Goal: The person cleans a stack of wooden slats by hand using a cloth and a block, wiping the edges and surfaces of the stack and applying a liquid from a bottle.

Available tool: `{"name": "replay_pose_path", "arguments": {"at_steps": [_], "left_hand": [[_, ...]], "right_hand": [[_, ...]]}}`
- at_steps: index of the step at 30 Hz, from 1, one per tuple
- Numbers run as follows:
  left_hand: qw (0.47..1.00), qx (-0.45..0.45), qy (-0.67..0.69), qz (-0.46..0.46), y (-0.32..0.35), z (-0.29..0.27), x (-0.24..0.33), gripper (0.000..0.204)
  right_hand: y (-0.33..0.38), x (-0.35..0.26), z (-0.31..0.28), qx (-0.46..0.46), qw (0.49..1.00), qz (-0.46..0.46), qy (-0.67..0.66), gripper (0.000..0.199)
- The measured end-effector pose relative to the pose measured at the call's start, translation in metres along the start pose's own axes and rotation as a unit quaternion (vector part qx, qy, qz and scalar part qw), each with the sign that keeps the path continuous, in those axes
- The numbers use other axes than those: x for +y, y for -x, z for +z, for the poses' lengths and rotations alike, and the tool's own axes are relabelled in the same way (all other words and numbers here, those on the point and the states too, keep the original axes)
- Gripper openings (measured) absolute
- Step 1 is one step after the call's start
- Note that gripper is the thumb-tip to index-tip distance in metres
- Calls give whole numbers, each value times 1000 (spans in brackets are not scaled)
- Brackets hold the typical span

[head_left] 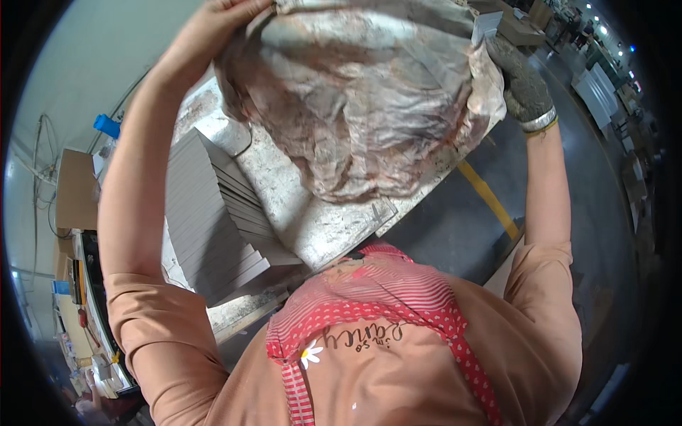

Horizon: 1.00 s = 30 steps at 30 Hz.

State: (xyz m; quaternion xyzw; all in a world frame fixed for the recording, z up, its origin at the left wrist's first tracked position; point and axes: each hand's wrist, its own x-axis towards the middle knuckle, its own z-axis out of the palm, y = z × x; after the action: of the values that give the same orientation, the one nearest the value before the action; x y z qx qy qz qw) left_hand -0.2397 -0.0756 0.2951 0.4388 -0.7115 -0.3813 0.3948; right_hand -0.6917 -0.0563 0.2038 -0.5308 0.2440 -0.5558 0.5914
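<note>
A large, crumpled, stained whitish cloth (369,106) hangs spread between my two raised hands, in front of a worn, pale work table (298,227). At the cloth's upper left corner my bare left hand (238,10) is closed on the edge, partly cut off by the top of the view. My right hand (524,82), in a dark, dirty work glove, grips the cloth's right side; its fingertips are mostly hidden behind the fabric. Below my left forearm, a tall stack of flat grey-white boards (213,220) stands on the table.
Cardboard (77,188) and a blue object (106,126) are at the left by the wall. A yellow line (490,199) crosses the grey floor beyond the table's right edge. White panels (597,96) stand farther right. Another person (91,397) shows at lower left.
</note>
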Motion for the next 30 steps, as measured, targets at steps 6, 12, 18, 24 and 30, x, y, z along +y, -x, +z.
{"name": "replay_pose_path", "arguments": {"at_steps": [6,12,18,24,30], "left_hand": [[957,-278,-84,-25,74,27,17,28],[764,-568,-275,131,123,115,-70,25],[695,-668,-253,-81,78,150,-87,32],[841,-362,-377,139,54,180,-179,30],[772,-528,-319,154,93,207,-129,20]], "right_hand": [[50,-8,47,-7,874,46,484,32],[120,126,19,-145,808,98,563,21],[170,169,19,-135,775,45,615,23],[175,172,25,-72,851,118,506,55],[136,165,53,-109,797,272,528,71]]}}
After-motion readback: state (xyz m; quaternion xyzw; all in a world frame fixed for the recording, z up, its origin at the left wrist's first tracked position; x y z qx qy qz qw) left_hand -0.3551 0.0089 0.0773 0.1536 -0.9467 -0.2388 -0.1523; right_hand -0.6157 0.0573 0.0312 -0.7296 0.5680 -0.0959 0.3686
